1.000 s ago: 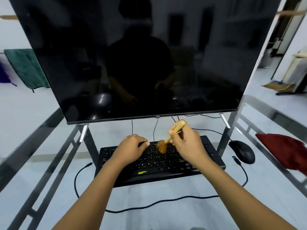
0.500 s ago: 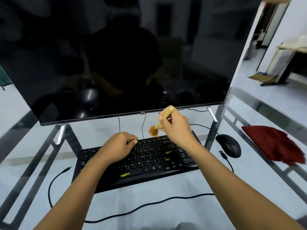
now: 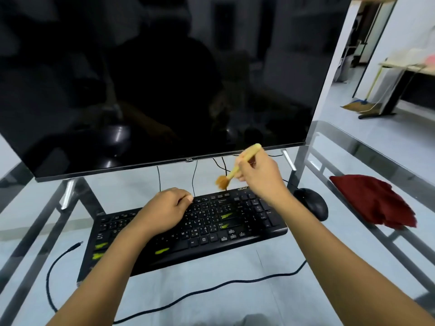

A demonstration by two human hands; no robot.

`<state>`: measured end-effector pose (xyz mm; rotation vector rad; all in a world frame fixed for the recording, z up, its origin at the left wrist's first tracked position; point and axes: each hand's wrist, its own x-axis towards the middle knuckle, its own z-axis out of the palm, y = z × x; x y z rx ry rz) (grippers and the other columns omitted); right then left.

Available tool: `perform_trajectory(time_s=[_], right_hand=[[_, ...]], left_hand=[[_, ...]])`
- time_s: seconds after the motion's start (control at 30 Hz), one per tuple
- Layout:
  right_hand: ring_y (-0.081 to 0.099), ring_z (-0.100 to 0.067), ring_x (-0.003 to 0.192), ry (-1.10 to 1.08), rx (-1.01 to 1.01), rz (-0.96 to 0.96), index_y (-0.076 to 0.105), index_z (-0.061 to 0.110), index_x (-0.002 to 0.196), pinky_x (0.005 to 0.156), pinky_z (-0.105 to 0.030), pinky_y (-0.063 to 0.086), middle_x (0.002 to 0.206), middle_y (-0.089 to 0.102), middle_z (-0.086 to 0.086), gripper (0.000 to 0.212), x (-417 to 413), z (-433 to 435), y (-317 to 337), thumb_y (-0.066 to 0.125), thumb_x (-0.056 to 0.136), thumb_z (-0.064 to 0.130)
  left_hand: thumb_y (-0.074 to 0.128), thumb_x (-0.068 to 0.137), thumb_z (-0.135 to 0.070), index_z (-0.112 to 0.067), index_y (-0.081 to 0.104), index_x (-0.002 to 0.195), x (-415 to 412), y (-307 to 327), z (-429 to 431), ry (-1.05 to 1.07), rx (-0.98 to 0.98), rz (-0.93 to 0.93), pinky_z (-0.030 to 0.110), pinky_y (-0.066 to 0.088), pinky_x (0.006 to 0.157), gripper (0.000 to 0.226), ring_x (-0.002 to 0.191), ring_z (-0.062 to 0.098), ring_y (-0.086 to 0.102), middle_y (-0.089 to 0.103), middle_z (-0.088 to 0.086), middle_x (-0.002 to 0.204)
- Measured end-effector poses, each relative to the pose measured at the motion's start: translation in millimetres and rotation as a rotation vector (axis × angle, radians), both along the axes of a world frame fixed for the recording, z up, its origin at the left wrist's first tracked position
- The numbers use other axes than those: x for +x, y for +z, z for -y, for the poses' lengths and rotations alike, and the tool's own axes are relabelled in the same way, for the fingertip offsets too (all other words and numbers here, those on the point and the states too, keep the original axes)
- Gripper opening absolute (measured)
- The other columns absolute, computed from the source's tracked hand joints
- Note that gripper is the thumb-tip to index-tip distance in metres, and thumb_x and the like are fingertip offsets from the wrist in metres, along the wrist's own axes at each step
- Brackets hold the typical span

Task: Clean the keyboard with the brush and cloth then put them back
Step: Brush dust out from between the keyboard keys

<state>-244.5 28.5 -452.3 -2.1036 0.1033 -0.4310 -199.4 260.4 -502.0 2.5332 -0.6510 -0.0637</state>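
Observation:
A black keyboard (image 3: 211, 229) with a few yellow-green marks lies on the glass table. My left hand (image 3: 164, 211) rests on the keys near its middle, fingers curled, pressing on the board. My right hand (image 3: 259, 177) grips a small brush (image 3: 235, 168) by its pale wooden handle. The brown bristles hang in the air just above the keyboard's back edge. A dark red cloth (image 3: 372, 203) lies crumpled on the table at the right, away from both hands.
A large dark monitor (image 3: 153, 78) stands right behind the keyboard on silver feet. A black mouse (image 3: 312, 203) sits between the keyboard and the cloth. Black cables (image 3: 211, 288) run across the glass table (image 3: 235, 302) in front of the keyboard.
My right hand has lifted the brush off the keys and carried it back to the keyboard's rear edge. My left hand stays on the keys. The view has swung right.

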Motion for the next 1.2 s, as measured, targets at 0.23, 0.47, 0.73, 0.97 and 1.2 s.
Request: perform_trajectory(time_s=[0.23, 0.47, 0.73, 0.97, 1.2], right_hand=[[0.07, -0.01, 0.067, -0.083, -0.008, -0.004, 0.053, 0.012, 0.092, 0.064, -0.024, 0.055, 0.077, 0.069, -0.007, 0.008, -15, 24, -3, 0.049, 0.097, 0.016], [0.065, -0.015, 0.067, -0.129, -0.014, 0.008, 0.054, 0.015, 0.094, 0.065, -0.028, 0.054, 0.076, 0.067, -0.002, 0.008, -32, 33, -3, 0.053, 0.097, 0.022], [0.069, -0.015, 0.066, -0.045, 0.075, -0.03, 0.056, 0.011, 0.09, 0.062, -0.027, 0.056, 0.08, 0.072, -0.011, 0.009, -53, 43, 0, 0.052, 0.097, 0.014], [0.068, -0.016, 0.066, -0.183, 0.013, 0.0, 0.056, 0.02, 0.086, 0.067, -0.036, 0.056, 0.072, 0.071, -0.004, 0.014, -72, 57, -13, 0.057, 0.095, 0.031], [0.063, -0.012, 0.061, -0.224, 0.017, 0.021, 0.056, 0.013, 0.088, 0.06, -0.029, 0.055, 0.068, 0.066, -0.003, 0.016, -69, 58, -8, 0.057, 0.096, 0.027]], left_hand=[[0.046, 0.098, -0.037, -0.017, 0.056, 0.129, -8, -1, 20, -0.009, 0.05, 0.027, 0.032, 0.042, 0.098, 0.038, 0.114, 0.016, 0.054, 0.059, -0.002, 0.125], [0.045, 0.099, -0.034, -0.017, 0.049, 0.138, -17, 1, 33, -0.02, 0.068, 0.059, 0.029, 0.038, 0.102, 0.042, 0.126, 0.018, 0.048, 0.052, -0.002, 0.139], [0.045, 0.099, -0.035, -0.019, 0.047, 0.138, -21, 0, 39, 0.0, 0.093, 0.07, 0.029, 0.038, 0.1, 0.043, 0.125, 0.019, 0.049, 0.051, -0.003, 0.139], [0.046, 0.098, -0.035, -0.02, 0.047, 0.138, -23, 3, 39, 0.006, 0.106, 0.066, 0.031, 0.039, 0.101, 0.043, 0.126, 0.018, 0.049, 0.051, -0.003, 0.14], [0.045, 0.099, -0.036, -0.02, 0.046, 0.139, -25, 3, 38, 0.003, 0.105, 0.064, 0.031, 0.039, 0.102, 0.044, 0.126, 0.017, 0.048, 0.049, -0.004, 0.142]])
